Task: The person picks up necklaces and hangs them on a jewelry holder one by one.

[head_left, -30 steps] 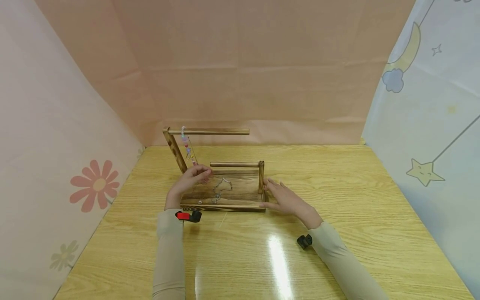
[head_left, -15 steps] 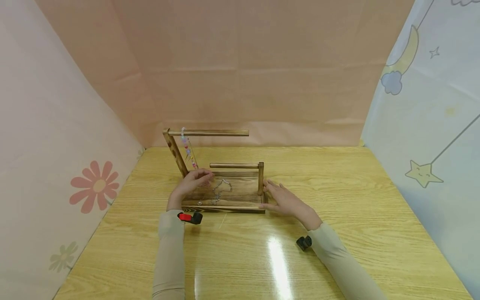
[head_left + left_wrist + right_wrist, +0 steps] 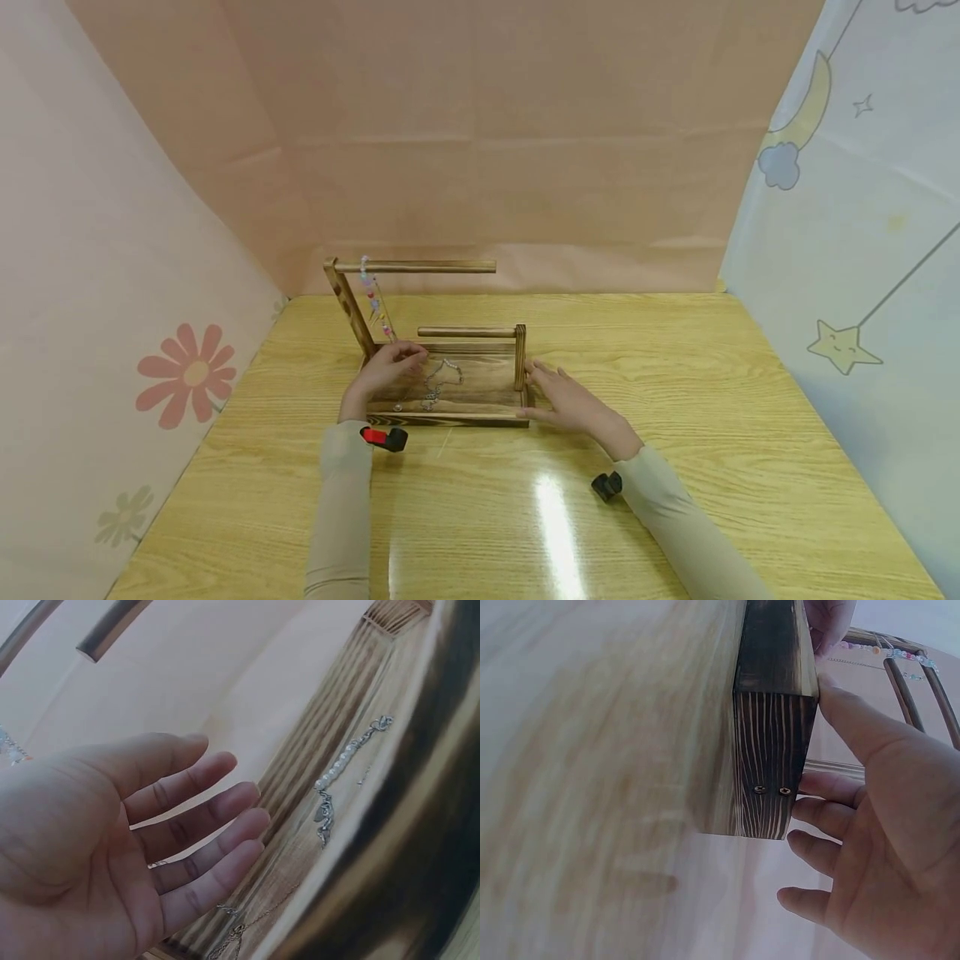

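The chain lay on the tray, just right of the left hand, whose fingers were loose and held nothing. The right hand, flat, touched the tray's right end.

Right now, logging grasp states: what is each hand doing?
Left hand: open, holding nothing, above the tray.
Right hand: open, fingers against the tray's end.
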Motion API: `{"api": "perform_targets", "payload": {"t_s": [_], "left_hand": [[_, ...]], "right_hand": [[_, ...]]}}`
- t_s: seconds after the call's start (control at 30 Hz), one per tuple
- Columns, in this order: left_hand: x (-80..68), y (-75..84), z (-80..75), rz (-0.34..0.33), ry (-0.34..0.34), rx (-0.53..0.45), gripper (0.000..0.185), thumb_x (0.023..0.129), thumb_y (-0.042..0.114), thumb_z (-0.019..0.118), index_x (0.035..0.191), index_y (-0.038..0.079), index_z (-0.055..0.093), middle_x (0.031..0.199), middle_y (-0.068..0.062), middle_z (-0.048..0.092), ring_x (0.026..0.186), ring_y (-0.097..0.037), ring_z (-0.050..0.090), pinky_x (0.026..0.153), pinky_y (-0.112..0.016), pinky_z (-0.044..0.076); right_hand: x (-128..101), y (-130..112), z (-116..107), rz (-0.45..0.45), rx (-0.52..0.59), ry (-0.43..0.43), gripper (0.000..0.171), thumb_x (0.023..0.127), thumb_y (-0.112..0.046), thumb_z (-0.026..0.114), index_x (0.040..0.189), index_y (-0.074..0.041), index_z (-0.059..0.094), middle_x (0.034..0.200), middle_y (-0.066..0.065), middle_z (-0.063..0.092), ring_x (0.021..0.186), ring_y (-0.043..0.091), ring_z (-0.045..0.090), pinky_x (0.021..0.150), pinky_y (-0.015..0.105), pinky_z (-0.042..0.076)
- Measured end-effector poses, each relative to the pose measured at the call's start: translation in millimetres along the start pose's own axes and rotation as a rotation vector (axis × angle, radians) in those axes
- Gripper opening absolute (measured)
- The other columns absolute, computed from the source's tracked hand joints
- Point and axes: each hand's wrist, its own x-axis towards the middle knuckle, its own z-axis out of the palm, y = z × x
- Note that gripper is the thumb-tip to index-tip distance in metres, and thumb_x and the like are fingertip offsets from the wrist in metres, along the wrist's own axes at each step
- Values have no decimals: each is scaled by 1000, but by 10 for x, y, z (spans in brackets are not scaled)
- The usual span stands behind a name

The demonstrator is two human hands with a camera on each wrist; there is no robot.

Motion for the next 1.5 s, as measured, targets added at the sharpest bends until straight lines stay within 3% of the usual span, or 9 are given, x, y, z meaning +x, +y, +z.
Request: {"api": "perform_targets", "payload": {"t_s": [0.2,0.43,0.97,1.17,1.33,1.5], "left_hand": [[10,-17,6,18,-10,23,39,97,24,50,123,-5,53,114,-26,57,100,-38,59,85,-48,50],[5,-17,30,-19,11,69,38,97,26,51,124,-1,55,115,-17,58,100,-31,59,85,-43,51],[17,-70,56,4,1,222,35,98,21,49,121,-4,58,118,-21,60,102,-31,59,85,-43,50],[43,-93,69,-53,-15,277,33,97,21,51,117,-3,62,113,-20,63,79,-22,58,70,-33,48],[27,-19,112,-67,4,307,33,96,21,53,115,-4,63,112,-20,63,93,-30,61,79,-41,51],[12,33,191,-154,42,345,31,93,27,57,113,5,66,109,-13,65,97,-27,61,84,-44,50]], "right_hand": [[-6,0,0,-13,-18,15,87,87,-52,56,146,-1,19,142,17,39,137,33,27,112,54,15],[-7,-1,4,-8,-5,12,87,88,-51,56,146,0,17,132,12,53,139,32,23,112,54,14],[-3,7,5,-11,2,6,85,87,-54,55,146,-1,22,140,14,44,138,31,26,113,54,14],[8,17,9,-17,2,4,87,87,-56,54,146,-2,20,139,13,46,137,31,28,113,54,14],[10,21,13,-11,9,2,88,87,-54,54,147,-1,17,136,12,49,136,31,29,113,54,14],[5,0,7,-7,17,-1,86,88,-51,56,146,-1,18,134,12,51,138,30,25,112,55,13]]}}
